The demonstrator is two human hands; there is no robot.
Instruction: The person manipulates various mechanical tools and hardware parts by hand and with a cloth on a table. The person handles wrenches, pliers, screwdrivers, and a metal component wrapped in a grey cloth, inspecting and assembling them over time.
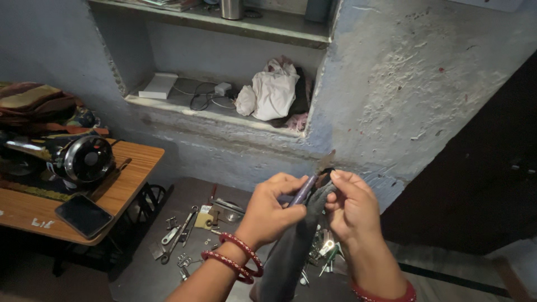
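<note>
I note the left hand (pixel 268 210) pinching a purple-handled tool (pixel 305 190), fingers closed around its shaft. The right hand (pixel 352 210) pinches the upper edge of a grey cloth (pixel 293 251) hanging between both hands. Behind, a white flat box (pixel 159 86) lies in the wall niche (pixel 224 114) beside a white bundle (pixel 271 92).

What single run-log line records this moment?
left hand: holds purple-handled tool | right hand: pinches grey cloth | below: dark table with scattered tools

Head camera looks down and forward, close over both hands, toward the wall niche (pixel 224 95).
</note>
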